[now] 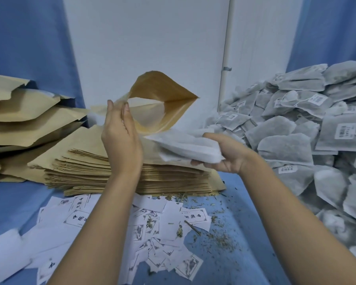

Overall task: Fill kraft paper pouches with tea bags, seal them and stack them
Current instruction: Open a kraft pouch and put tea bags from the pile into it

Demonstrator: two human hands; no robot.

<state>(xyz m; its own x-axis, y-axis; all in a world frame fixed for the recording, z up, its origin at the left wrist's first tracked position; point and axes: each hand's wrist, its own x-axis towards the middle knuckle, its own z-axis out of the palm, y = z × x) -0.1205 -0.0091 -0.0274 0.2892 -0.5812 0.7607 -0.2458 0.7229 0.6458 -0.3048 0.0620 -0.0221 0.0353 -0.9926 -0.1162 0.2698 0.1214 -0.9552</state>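
Observation:
My left hand (120, 132) pinches the edge of a kraft paper pouch (162, 93) and holds it up in the air, its mouth spread open toward the right. Just right of the pouch mouth, my right hand (222, 155) grips a bunch of grey-white tea bags (185, 147), their front ends pointing at the opening and still outside it. Below both hands lies a thick stack of flat empty kraft pouches (95, 169).
A big heap of loose tea bags (300, 128) with barcode tags fills the right side. Bulging kraft pouches (29, 118) lie piled at the left. White printed labels (152, 225) and tea crumbs are scattered on the blue table (245, 254) near me.

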